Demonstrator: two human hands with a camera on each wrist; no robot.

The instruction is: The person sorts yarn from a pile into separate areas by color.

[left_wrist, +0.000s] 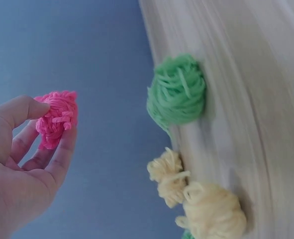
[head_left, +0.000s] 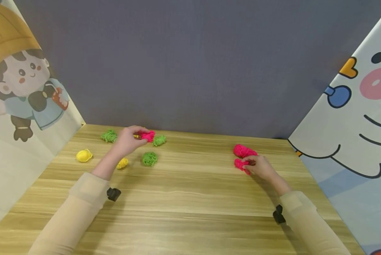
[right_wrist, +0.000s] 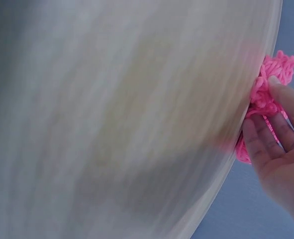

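My left hand [head_left: 128, 141] pinches a small pink yarn ball [left_wrist: 57, 118] between thumb and fingertips, raised over the back left of the table. Close by are green yarn balls, one [head_left: 159, 140] just right of the hand and another [head_left: 150, 159] in front of it. At the right, the thumb and fingers of my right hand [head_left: 262, 167] pinch a pink yarn bundle [head_left: 241, 165] low over the wood. Right behind that bundle lies a larger pink yarn ball [head_left: 243, 151]. A loose pink strand hangs by the right fingers in the right wrist view.
A third green yarn ball [head_left: 109, 136] lies at the back left. One yellow ball [head_left: 84, 155] sits near the left side, another [head_left: 122, 163] partly behind my left forearm. A grey wall [head_left: 190, 71] rises behind the wooden table [head_left: 190, 198], with printed panels on both sides.
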